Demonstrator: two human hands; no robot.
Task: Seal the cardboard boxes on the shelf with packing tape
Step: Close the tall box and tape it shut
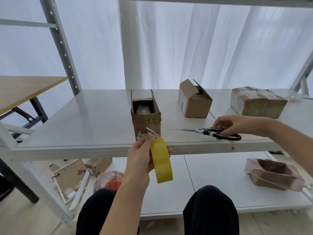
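Left grip (140,158): curled round one roll of yellow packing tape (161,160), thumb and fingertips pinching its top, just in front of the shelf's front edge.
Right grip (237,123): fingers bent down onto the black handles of one pair of scissors (220,133); how far they pass through the loops cannot be told.
Packing tape: held on edge and seen side-on. A clear strip (150,131) curls from its top toward the nearest box's front face.
Scissors: flat on the shelf (84,119) near the front edge, right of the middle, blades together and pointing left.
Cardboard boxes on this shelf: three.
Tall box (145,116): upright at the middle of the front edge. Its top flaps stand open, something clear-wrapped shows inside, "13" is written on the front, and glossy tape lies below the number.
Second box (194,100): further back and to the right, well apart from the tall one. Its top flaps are partly raised and a printed label is on its left side.
Third box (257,102): toward the right end, flaps down, wrapped in shiny clear tape.
Lower shelf (211,175): one open box in a pinkish bag (274,173) at the right end.
Floor, left: a pink bag with red pieces (111,182), one small carton (99,164) and a frame backing.
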